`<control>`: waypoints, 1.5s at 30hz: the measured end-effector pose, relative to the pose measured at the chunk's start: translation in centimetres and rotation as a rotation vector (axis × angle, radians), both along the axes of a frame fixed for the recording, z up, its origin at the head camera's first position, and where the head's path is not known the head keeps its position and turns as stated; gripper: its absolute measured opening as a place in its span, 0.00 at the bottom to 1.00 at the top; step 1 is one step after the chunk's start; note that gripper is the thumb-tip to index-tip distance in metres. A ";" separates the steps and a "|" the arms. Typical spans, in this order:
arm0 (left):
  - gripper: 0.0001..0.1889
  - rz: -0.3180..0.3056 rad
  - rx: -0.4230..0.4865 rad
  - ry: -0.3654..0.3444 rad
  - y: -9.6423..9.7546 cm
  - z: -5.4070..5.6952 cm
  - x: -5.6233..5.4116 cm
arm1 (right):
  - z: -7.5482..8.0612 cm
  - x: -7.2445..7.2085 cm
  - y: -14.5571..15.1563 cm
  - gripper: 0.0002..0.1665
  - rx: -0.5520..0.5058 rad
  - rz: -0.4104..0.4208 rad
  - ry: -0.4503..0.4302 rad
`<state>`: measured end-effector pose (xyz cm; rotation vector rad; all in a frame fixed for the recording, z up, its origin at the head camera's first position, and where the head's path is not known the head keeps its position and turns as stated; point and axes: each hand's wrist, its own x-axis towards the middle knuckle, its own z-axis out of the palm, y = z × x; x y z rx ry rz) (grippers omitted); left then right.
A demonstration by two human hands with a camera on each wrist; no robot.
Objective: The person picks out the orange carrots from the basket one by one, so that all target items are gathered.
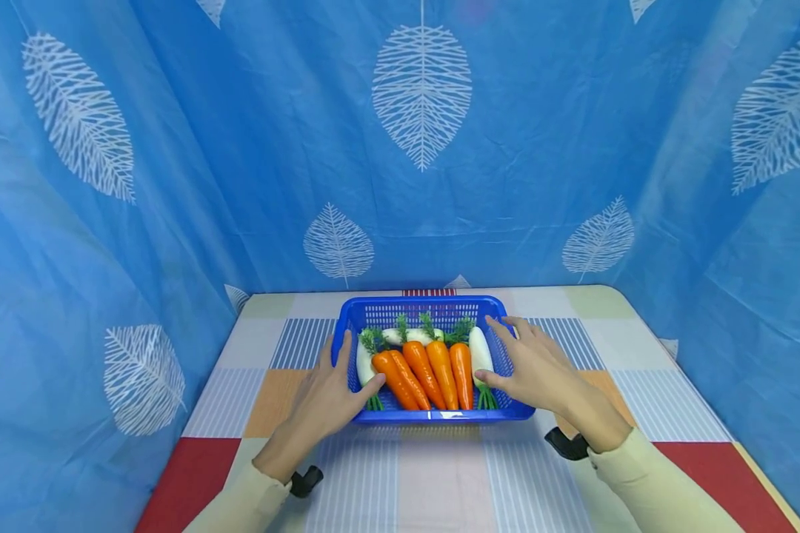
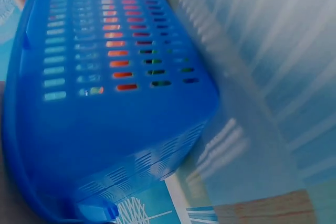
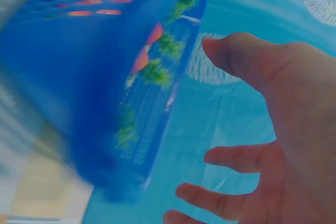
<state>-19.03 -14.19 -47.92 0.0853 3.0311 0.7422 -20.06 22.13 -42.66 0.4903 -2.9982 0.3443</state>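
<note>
A blue plastic basket (image 1: 440, 417) with slotted walls stands on the table. Inside it, several orange carrots (image 1: 442, 370) with green tops lie side by side. White radishes flank them, one radish (image 1: 365, 363) at the left and another radish (image 1: 480, 352) at the right; a third radish (image 1: 393, 337) lies across the back, partly covered. My left hand (image 1: 333, 392) is at the basket's left end, fingers extended and thumb over the rim; whether it touches cannot be told. Spread fingers of my right hand (image 3: 283, 114) are beside the right end, apart from the rim in the right wrist view.
A patchwork-patterned cloth (image 1: 440, 474) covers the table. Blue curtains (image 1: 493, 133) with white leaf prints hang behind and along both sides. Dark wrist straps (image 1: 567, 444) show below the hands.
</note>
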 end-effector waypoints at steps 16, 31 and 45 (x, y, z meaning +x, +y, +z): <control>0.60 -0.023 0.037 -0.006 -0.8 -0.5 -0.3 | 0.9 -5.5 -7.0 0.53 -0.140 0.304 -0.316; 0.63 -0.099 0.040 -0.032 -1.7 -0.6 -0.4 | -1.6 -8.4 -12.3 0.46 -0.210 0.443 -0.401; 0.62 -0.090 0.037 -0.023 -1.7 -0.9 -0.5 | -2.9 -9.0 -14.5 0.34 -0.251 0.369 -0.452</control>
